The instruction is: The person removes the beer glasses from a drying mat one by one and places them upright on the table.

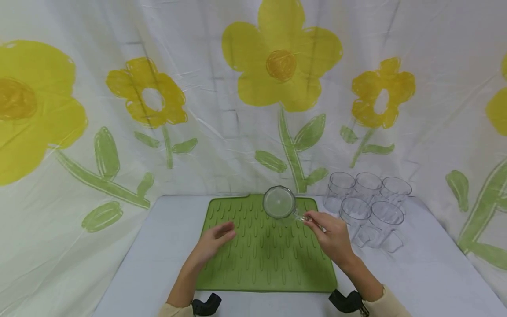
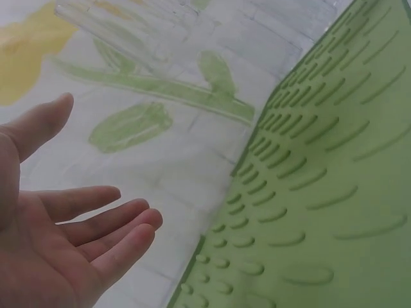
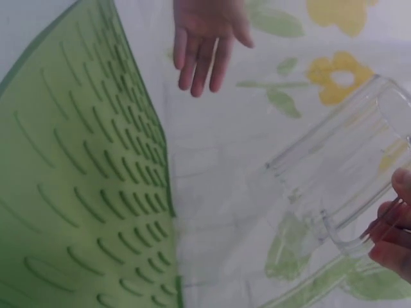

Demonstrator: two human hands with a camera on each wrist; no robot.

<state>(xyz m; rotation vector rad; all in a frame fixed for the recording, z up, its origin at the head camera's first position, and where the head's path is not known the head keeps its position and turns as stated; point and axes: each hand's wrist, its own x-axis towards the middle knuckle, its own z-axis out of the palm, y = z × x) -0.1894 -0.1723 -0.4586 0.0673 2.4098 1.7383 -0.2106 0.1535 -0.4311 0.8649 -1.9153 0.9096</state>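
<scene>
My right hand [image 1: 330,235] pinches the handle of a clear glass mug [image 1: 279,202] between thumb and fingers. The mug is held over the far part of a green ribbed drying mat [image 1: 253,264], with one round end turned toward the head camera. In the right wrist view the glass mug [image 3: 340,167] lies at a slant, and only the fingertips [image 3: 392,250] show at its handle. Over the mat's left side, my left hand [image 1: 214,242] is empty. Its palm and spread, relaxed fingers appear in the left wrist view [image 2: 70,244].
Several more clear glass mugs [image 1: 372,211] stand close together right of the mat, on the white tabletop [image 1: 435,273]. A white curtain [image 1: 222,145] with yellow flowers hangs right behind the table. Black wrist mounts [image 1: 207,304] sit on both forearms.
</scene>
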